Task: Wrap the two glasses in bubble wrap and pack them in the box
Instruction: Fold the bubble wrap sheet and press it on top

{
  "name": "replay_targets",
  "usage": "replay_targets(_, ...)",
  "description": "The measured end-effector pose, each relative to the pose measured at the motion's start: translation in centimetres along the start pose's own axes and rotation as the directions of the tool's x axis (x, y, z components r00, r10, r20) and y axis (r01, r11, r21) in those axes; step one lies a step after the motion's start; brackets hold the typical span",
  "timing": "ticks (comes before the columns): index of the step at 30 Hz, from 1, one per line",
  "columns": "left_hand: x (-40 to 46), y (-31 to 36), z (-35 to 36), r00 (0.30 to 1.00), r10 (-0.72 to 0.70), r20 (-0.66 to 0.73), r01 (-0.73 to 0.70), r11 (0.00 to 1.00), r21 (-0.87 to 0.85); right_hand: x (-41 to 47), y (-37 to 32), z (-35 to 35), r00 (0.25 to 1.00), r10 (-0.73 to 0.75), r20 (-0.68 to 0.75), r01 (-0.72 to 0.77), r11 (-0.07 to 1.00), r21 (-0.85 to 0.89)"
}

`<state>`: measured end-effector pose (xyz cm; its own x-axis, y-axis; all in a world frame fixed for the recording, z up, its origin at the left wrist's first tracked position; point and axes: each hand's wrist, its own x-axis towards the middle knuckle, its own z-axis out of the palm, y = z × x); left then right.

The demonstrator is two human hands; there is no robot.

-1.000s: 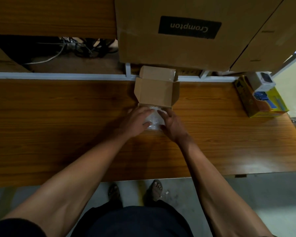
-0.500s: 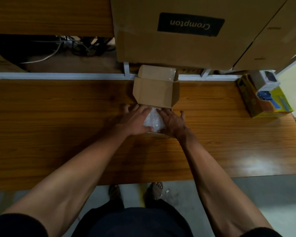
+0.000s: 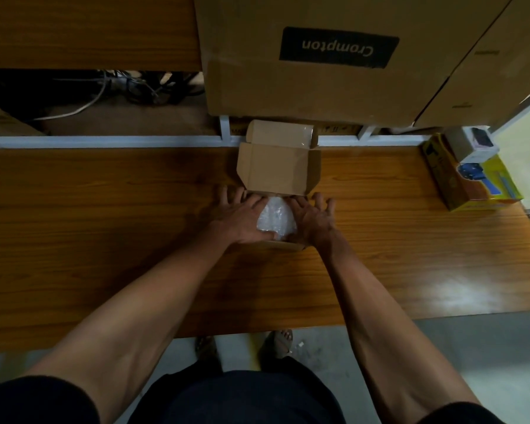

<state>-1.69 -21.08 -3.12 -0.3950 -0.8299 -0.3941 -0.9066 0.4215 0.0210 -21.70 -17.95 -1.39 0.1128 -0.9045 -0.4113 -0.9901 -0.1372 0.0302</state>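
Far left: only bare wooden table and a tangle of cables beyond its white rail, nothing there for the task. Left hand laid flat, fingers straight and spread, palm pressing the left flank of the bubble-wrapped bundle, thumb lying along its near edge; probably meant to squeeze the padding down so the box could close. Bundle seated in the small cardboard box, low between both palms, only a white crinkled patch showing. Lid flap stood upright behind, side tabs out, left raised so nothing blocked the opening. Right hand mirrored on the right flank, fingers fanned and relaxed, pinching nothing, steadying against the push. Further right: a yellow carton with a small white box on top, well apart. Hidden or unclear: box walls mostly covered by the hands, only the near edge visible; no glass discernible through the wrap; impossible to tell whether one or both glasses lay inside.
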Motion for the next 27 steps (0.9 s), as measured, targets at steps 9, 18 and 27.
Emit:
replay_targets(9, -1.2, -2.2, 0.2, 0.999, 0.039, 0.006, -0.039, 0.999, -0.007, -0.7, 1.1, 0.6, 0.999, 0.047, -0.019, -0.046, 0.997, 0.067)
replay_targets(18, -1.1, -2.1, -1.3, 0.997, 0.039, 0.066, -0.041, 0.999, 0.030, -1.0, 0.7, 0.1, 0.996, 0.076, -0.036, -0.075, 0.996, 0.044)
replay_targets(27, -5.1, -2.3, 5.2, 0.877, 0.133, -0.462, -0.158, 0.987, -0.015, -5.5, -0.1, 4.7, 0.910, 0.010, -0.416, -0.008, 1.000, 0.006)
